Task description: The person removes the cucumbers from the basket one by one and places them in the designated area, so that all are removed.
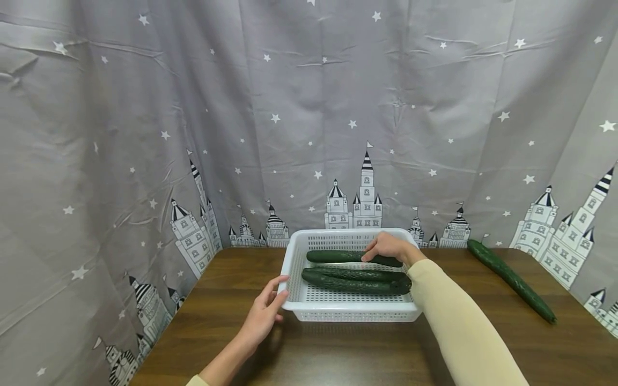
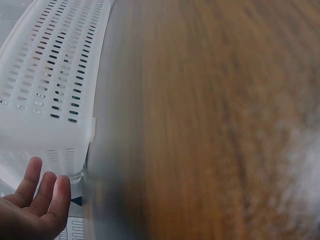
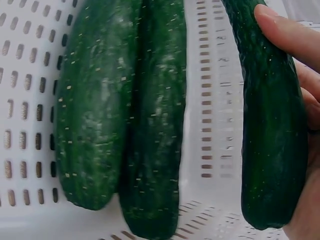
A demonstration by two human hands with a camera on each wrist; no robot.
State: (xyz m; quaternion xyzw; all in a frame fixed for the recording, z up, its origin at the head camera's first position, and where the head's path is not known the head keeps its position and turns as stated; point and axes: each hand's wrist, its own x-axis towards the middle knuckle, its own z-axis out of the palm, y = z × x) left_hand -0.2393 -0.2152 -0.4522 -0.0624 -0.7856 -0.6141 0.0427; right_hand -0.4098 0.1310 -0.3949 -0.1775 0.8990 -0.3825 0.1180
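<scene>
1. Cucumber basket, white plastic, sitting on the bench; left hand at its left rim, fingers touching it and loosely apart.
2. Two cucumbers lying side by side inside, pretty much touching.
3. Behind those, another cucumber inside, right hand's fingers clamped on it.
4. Far right, one loner cucumber slanted across the bench.

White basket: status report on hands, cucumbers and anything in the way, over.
Right hand gripping rear cucumber in white basket. Left hand touching its left rim. Two cucumbers side by side, nearer the person; nothing visibly blocking.
</scene>
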